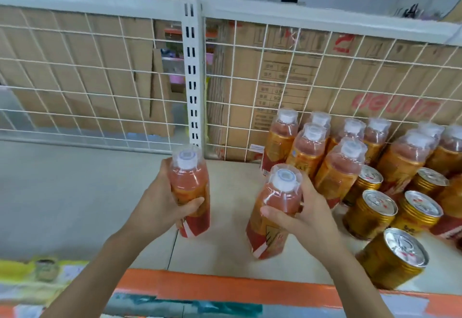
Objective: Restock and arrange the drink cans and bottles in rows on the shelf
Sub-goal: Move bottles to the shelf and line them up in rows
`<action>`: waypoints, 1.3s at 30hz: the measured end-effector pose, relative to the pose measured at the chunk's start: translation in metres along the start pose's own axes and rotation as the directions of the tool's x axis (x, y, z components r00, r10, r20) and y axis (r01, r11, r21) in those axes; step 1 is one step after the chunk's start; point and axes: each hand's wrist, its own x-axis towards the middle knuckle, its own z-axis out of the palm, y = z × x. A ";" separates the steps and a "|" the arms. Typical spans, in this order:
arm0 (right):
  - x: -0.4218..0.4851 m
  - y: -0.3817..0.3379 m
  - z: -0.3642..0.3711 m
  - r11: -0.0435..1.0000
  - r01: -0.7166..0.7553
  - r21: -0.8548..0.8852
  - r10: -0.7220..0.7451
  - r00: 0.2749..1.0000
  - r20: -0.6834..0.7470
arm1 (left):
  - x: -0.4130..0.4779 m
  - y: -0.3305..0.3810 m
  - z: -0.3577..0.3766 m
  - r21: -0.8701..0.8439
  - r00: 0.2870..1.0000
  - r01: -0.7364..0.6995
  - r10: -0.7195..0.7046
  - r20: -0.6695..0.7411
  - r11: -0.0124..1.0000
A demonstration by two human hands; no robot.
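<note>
Two clear plastic bottles of reddish drink with white caps and orange-red labels stand near the front edge of the pale shelf (75, 192), above its orange front strip (225, 285): the left bottle (190, 192) is clamped in the left hand (162, 202), the right bottle (273, 212) in the right hand (300, 215), each with fingers wrapped around the body. Toward the shelf's right front corner stand gold drink cans with silver pull-tab lids (393, 257), close together. Behind them, at the back right, more matching bottles (310, 150) stand in rows against the white wire-mesh back panel (100, 80), with brown cardboard boxes (287, 72) beyond it.
</note>
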 end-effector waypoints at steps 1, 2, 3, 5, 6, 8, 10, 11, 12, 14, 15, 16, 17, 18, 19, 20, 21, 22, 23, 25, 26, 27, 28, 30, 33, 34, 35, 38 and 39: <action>0.005 -0.003 0.007 1.000 0.013 0.019 -0.014 1.000 0.008 | -0.002 -0.004 -0.007 0.008 1.000 0.000 0.000 -0.005 1.000; 0.010 -0.007 0.014 0.999 0.021 0.032 -0.022 1.000 0.015 | -0.003 -0.008 -0.015 0.021 1.000 -0.001 0.001 -0.010 1.000; 0.016 -0.012 0.021 0.999 0.022 0.041 -0.023 1.000 0.021 | -0.005 -0.012 -0.022 0.035 1.000 -0.002 0.003 -0.017 0.999; 0.027 -0.020 0.039 0.998 0.029 0.056 -0.031 0.999 0.032 | -0.007 -0.021 -0.037 0.056 1.000 -0.008 0.009 -0.029 0.998; 0.032 -0.024 0.048 0.998 0.032 0.052 -0.033 0.999 0.034 | -0.007 -0.025 -0.045 0.061 0.999 -0.006 0.007 -0.031 0.998; 0.042 -0.034 0.068 0.999 0.027 0.042 -0.029 0.999 0.043 | -0.009 -0.036 -0.063 0.064 0.999 0.014 -0.011 -0.041 0.998; 0.052 -0.044 0.089 0.998 0.035 0.046 -0.037 0.998 0.048 | -0.011 -0.049 -0.083 0.064 0.998 0.029 -0.025 -0.061 0.998; 0.056 -0.049 0.099 0.998 0.033 0.048 -0.035 0.998 0.053 | -0.013 -0.055 -0.094 0.070 0.997 0.037 -0.032 -0.070 0.997; 0.061 -0.055 0.110 0.998 0.028 0.054 -0.031 0.998 0.057 | -0.015 -0.062 -0.105 0.076 0.996 0.047 -0.041 -0.082 0.996; 0.070 -0.067 0.131 0.997 0.022 0.068 -0.027 0.998 0.065 | -0.019 -0.074 -0.127 0.084 0.991 0.071 -0.061 -0.116 0.994; 0.074 -0.073 0.143 0.997 0.024 0.078 -0.029 0.997 0.069 | -0.021 -0.081 -0.138 0.091 0.988 0.083 -0.070 -0.138 0.992; 0.078 -0.081 0.154 0.995 0.027 0.092 -0.034 0.997 0.076 | -0.023 -0.088 -0.148 0.105 0.984 0.093 -0.076 -0.163 0.990; 0.081 -0.088 0.165 0.994 0.032 0.107 -0.041 0.996 0.084 | -0.026 -0.094 -0.159 0.116 0.979 0.104 -0.081 -0.188 0.988; 0.085 -0.095 0.178 0.992 0.039 0.118 -0.050 0.995 0.092 | -0.028 -0.100 -0.169 0.124 0.974 0.114 -0.086 -0.211 0.986; 0.089 -0.101 0.191 0.991 0.048 0.124 -0.061 0.993 0.102 | -0.031 -0.107 -0.180 0.135 0.969 0.121 -0.087 -0.230 0.984; 0.092 -0.106 0.201 0.990 0.054 0.130 -0.069 0.991 0.113 | -0.033 -0.111 -0.188 0.149 0.965 0.128 -0.088 -0.246 0.981; 0.095 -0.112 0.212 0.988 0.058 0.141 -0.076 0.989 0.125 | -0.035 -0.115 -0.196 0.157 0.961 0.137 -0.093 -0.262 0.978; 0.099 -0.118 0.225 0.986 0.064 0.155 -0.086 0.986 0.141 | -0.038 -0.121 -0.208 0.150 0.957 0.144 -0.099 -0.274 0.978; 0.102 -0.124 0.238 0.983 0.069 0.168 -0.096 0.983 0.159 | -0.040 -0.126 -0.219 0.133 0.956 0.142 -0.101 -0.277 0.981; 0.108 -0.137 0.263 0.978 0.082 0.191 -0.121 0.972 0.200 | -0.046 -0.136 -0.240 0.122 0.951 0.159 -0.118 -0.286 0.980; 0.110 -0.144 0.276 0.976 0.091 0.200 -0.135 0.966 0.220 | -0.049 -0.140 -0.251 0.127 0.944 0.175 -0.129 -0.305 0.976; 0.113 -0.151 0.288 0.973 0.102 0.209 -0.151 0.959 0.239 | -0.052 -0.145 -0.261 0.131 0.935 0.187 -0.136 -0.328 0.974; 0.115 -0.159 0.301 0.969 0.114 0.219 -0.170 0.951 0.257 | -0.055 -0.150 -0.270 0.137 0.927 0.194 -0.136 -0.349 0.971; 0.119 -0.174 0.327 0.960 0.136 0.245 -0.207 0.934 0.292 | -0.062 -0.160 -0.286 0.166 0.917 0.203 -0.128 -0.379 0.965; 0.125 -0.193 0.360 0.950 0.152 0.273 -0.244 0.906 0.345 | -0.073 -0.173 -0.300 0.234 0.875 0.226 -0.092 -0.475 0.946; 0.127 -0.199 0.371 0.947 0.161 0.278 -0.258 0.896 0.361 | -0.077 -0.176 -0.304 0.246 0.851 0.235 -0.077 -0.519 0.940; 0.129 -0.205 0.380 0.944 0.173 0.281 -0.274 0.885 0.377 | -0.080 -0.179 -0.306 0.252 0.827 0.243 -0.064 -0.558 0.937; 0.134 -0.219 0.408 0.933 0.208 0.293 -0.318 0.860 0.399 | -0.085 -0.186 -0.310 0.306 0.755 0.291 -0.021 -0.655 0.906; 0.136 -0.224 0.417 0.928 0.218 0.303 -0.331 0.853 0.403 | -0.084 -0.187 -0.310 0.329 0.736 0.311 -0.007 -0.677 0.892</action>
